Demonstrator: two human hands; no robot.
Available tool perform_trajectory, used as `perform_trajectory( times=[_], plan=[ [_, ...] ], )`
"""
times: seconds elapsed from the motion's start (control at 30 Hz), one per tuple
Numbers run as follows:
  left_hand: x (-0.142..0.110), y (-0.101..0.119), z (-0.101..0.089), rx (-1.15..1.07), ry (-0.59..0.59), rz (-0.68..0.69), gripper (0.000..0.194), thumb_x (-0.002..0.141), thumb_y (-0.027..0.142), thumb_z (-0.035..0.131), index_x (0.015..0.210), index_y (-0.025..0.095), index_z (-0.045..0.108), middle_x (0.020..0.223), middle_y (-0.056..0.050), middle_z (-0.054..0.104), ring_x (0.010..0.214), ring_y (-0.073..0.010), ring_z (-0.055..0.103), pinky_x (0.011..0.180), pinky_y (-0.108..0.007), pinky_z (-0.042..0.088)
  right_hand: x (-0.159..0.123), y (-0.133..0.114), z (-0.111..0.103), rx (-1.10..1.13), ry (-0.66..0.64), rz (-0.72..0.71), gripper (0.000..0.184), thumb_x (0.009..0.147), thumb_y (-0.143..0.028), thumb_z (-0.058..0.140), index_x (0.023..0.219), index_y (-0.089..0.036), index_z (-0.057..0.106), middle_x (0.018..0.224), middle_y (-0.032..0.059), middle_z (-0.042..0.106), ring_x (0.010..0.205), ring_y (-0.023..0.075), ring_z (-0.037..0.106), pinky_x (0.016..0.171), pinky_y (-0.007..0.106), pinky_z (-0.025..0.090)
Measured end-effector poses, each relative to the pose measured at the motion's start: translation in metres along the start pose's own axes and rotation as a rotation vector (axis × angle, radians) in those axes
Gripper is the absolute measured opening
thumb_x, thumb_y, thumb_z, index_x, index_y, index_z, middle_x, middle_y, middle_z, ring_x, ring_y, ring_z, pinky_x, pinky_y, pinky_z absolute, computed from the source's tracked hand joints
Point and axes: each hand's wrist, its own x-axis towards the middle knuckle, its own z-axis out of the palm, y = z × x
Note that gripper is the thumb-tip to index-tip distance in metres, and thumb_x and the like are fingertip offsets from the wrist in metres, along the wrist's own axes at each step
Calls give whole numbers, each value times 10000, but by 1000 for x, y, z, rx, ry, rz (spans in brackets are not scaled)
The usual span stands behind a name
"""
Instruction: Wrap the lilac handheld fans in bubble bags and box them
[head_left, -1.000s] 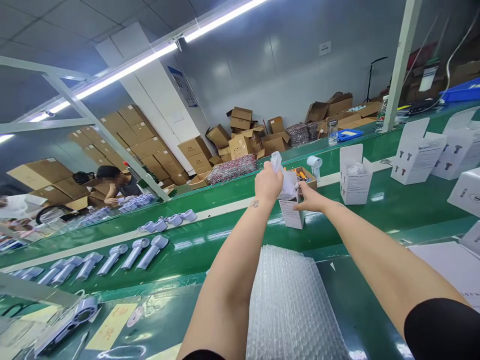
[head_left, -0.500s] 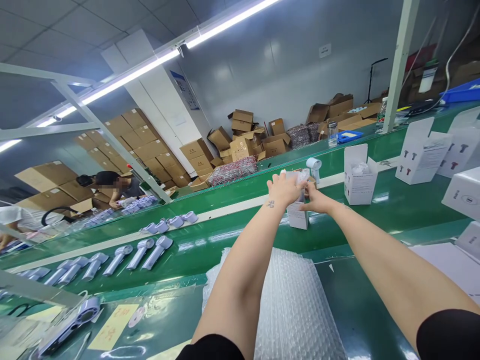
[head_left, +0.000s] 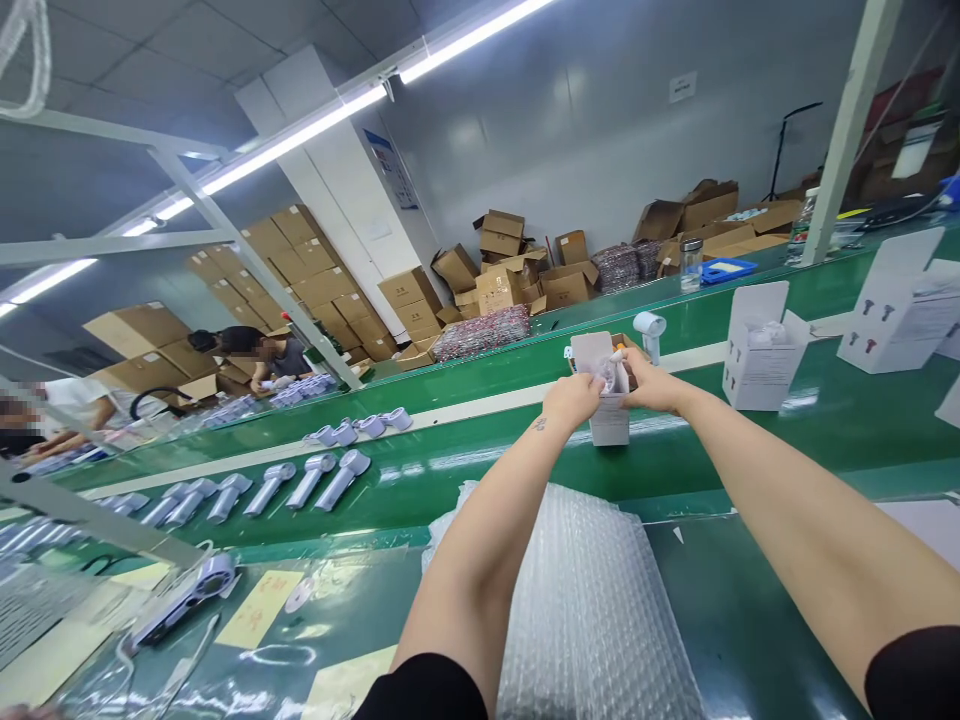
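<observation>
An open white carton (head_left: 610,430) stands upright on the green conveyor belt, its top flap raised at the back. My left hand (head_left: 574,400) is closed at the carton's left front edge, the thumb near its mouth. On the other side, my right hand (head_left: 651,386) grips the carton's right wall with fingers bent around it. Something wrapped in clear plastic (head_left: 612,374) pokes out of the mouth between my hands; its kind is hard to make out. Just behind my right hand, a white hairdryer-shaped device (head_left: 650,336) stands upright.
More open white cartons (head_left: 761,365) stand along the belt to the right. Several handheld devices (head_left: 343,480) lie in rows at left. Bubble wrap (head_left: 592,600) covers the bench below my arms. A metal post (head_left: 851,130) rises at right. Two people work at far left.
My left hand has come down from over the carton's top to its left edge, uncovering the raised flap and the plastic-wrapped contents. My right hand stays at the carton's right side. The view has shifted slightly.
</observation>
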Motion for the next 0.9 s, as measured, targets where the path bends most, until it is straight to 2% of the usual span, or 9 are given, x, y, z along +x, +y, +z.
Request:
perform_trajectory(
  times=[0.17,0.27,0.4,0.47,0.53,0.63,0.73,0.8,0.9],
  plan=[
    [-65,-24,-47,-126,113,104,332,877,403,430,1036,225,661,1009,-29,688,941,-189,608,839,-272,443,18,-4,21,-108,-11,39,690,504,-28,668,1117,-215,411,944,50,625,859,258,622,797,416,506],
    [-127,-29,-57,-246,-29,218,290,881,376,453,1021,228,660,988,-9,690,887,-154,622,793,-242,454,18,-6,40,-173,46,48,778,500,-8,664,1214,-194,414,1000,81,610,933,301,594,879,467,452],
    [-213,-21,-19,-67,-338,589,375,828,423,563,1129,203,602,1029,-66,675,954,-197,608,838,-292,447,6,-30,53,-225,200,31,871,487,14,658,1295,-176,394,1275,154,442,1187,360,431,1028,477,316],
    [-247,-17,14,194,-330,731,431,794,420,602,1112,130,592,945,-125,667,930,-257,594,816,-360,446,-4,-52,55,-231,295,28,829,514,-12,666,1289,-146,402,1333,176,367,1266,374,330,1073,479,244],
    [-270,-14,47,397,-222,786,332,799,339,589,1004,79,608,882,-148,643,894,-280,578,774,-390,439,-21,-79,59,-217,359,40,697,586,-81,668,1243,-117,440,1287,192,415,1244,378,362,1057,504,263],
    [-285,-11,79,483,-145,774,128,806,186,522,829,92,606,831,-126,625,832,-244,570,691,-356,430,-70,-115,76,-157,357,29,444,729,-229,614,1150,-143,502,1155,149,549,1065,307,547,914,458,442],
    [-286,-8,90,409,-134,655,99,789,203,530,790,128,595,806,-87,625,799,-216,566,652,-331,427,-149,-129,103,-7,279,-53,307,820,-332,531,1095,-197,512,1016,78,628,865,222,632,710,348,532],
    [-286,-5,93,338,-51,541,114,803,228,516,813,146,594,806,-69,621,802,-208,561,675,-332,432,-206,-117,120,18,258,-38,263,839,-378,506,1035,-205,536,905,65,648,811,220,636,672,344,531],
    [-290,0,100,224,108,355,119,831,211,476,831,165,586,837,-63,609,838,-204,543,722,-331,430,-274,-76,138,-171,307,79,281,803,-398,529,1005,-206,566,1038,100,633,912,257,619,692,361,530]
  ],
)
